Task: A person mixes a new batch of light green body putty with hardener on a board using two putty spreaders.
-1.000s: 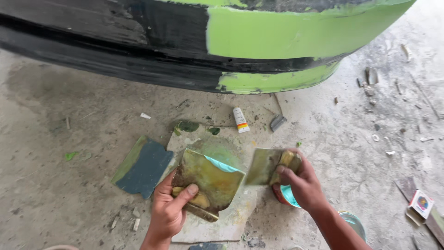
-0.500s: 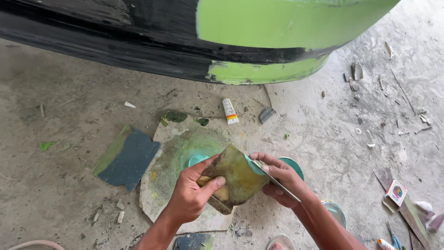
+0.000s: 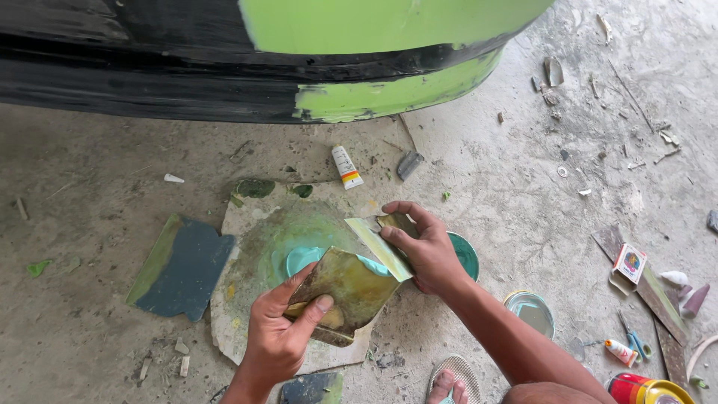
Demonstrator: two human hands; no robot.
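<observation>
My left hand (image 3: 280, 337) grips a stained, olive-brown flat scraper (image 3: 348, 288) by its lower edge, tilted above a paint-smeared mixing board (image 3: 262, 239) lying on the concrete floor. A smear of pale turquoise putty (image 3: 299, 258) sits on the board and along the scraper's top edge. My right hand (image 3: 422, 247) holds a second thin scraper blade (image 3: 378, 247), its edge laid against the top of the first one. Behind my right hand lies a round green tin lid (image 3: 467, 254).
A black and bright green car bumper (image 3: 299, 67) spans the top. A small white tube (image 3: 345, 166) lies beyond the board and a dark blue-grey sheet (image 3: 183, 265) to its left. A glass lid (image 3: 531, 310), tins (image 3: 643, 389) and scraps lie at right. My sandalled foot (image 3: 449, 381) is below.
My two hands have come together: the right hand's blade now rests on the top edge of the scraper in my left hand. The view has shifted so the bumper sits higher.
</observation>
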